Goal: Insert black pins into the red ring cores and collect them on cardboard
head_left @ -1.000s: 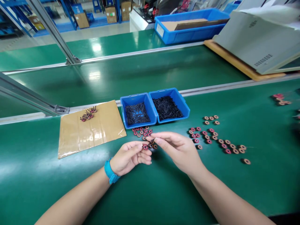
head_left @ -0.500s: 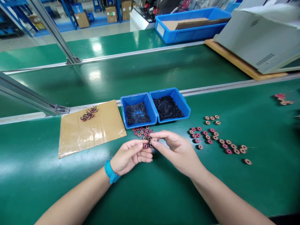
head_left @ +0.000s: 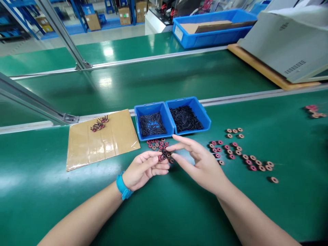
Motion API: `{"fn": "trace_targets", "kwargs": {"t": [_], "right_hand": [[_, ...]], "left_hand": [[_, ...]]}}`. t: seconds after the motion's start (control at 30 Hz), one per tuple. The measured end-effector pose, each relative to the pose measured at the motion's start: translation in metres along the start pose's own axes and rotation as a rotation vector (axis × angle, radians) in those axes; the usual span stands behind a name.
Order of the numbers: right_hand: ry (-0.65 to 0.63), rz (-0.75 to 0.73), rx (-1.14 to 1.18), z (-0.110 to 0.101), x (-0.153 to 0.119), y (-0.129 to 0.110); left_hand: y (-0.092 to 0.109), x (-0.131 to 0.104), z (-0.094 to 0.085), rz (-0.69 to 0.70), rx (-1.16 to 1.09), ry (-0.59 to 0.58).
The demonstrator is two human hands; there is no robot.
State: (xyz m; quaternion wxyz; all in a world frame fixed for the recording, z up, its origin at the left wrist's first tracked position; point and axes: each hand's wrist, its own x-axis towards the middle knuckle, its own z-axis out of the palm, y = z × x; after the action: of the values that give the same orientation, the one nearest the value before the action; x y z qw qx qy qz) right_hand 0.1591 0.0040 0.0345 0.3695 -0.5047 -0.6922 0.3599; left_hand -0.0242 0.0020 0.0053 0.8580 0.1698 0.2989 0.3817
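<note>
Between the thumb and fingers of my left hand [head_left: 145, 167], which has a teal wristband, is a small red-and-black wound stator [head_left: 161, 158]. My right hand [head_left: 198, 159] is just to its right, thumb and fingers apart, with nothing visible in them. Several more small stators [head_left: 155, 144] lie on the green table behind my fingertips; some are partly hidden by my hands. Behind them stand two blue bins: the left bin [head_left: 156, 137] and the right bin [head_left: 207, 122] hold short black sleeves [head_left: 186, 118].
Stators, copper and red, lie in groups on the right, including a lone stator [head_left: 274, 179]. A brown cardboard sheet [head_left: 102, 148] at left carries several stators with black sleeves [head_left: 99, 123]. Metal rails [head_left: 159, 60] cross behind. A grey machine casing [head_left: 284, 48] and large blue crate [head_left: 215, 39] stand farther back.
My right thumb and fingers have spread and come away from the stator. My left hand still holds it. The whole view has shifted slightly.
</note>
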Motion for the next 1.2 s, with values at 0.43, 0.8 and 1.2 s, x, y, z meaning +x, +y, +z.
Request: {"fn": "trace_targets", "kwargs": {"t": [0.43, 0.8, 1.2], "right_hand": [[-0.443, -0.347, -0.964, 0.019, 0.115, -0.004], [-0.545, -0.32, -1.048, 0.046, 0.132, -0.002], [-0.462, -0.294, -0.929, 0.021, 0.131, -0.01]], "left_hand": [[0.067, -0.015, -0.025, 0.298, 0.45, 0.08], [0.14, -0.061, -0.109, 0.445, 0.992, 0.988], [0.152, -0.042, -0.113, 0.438, 1.346, 1.264]]}}
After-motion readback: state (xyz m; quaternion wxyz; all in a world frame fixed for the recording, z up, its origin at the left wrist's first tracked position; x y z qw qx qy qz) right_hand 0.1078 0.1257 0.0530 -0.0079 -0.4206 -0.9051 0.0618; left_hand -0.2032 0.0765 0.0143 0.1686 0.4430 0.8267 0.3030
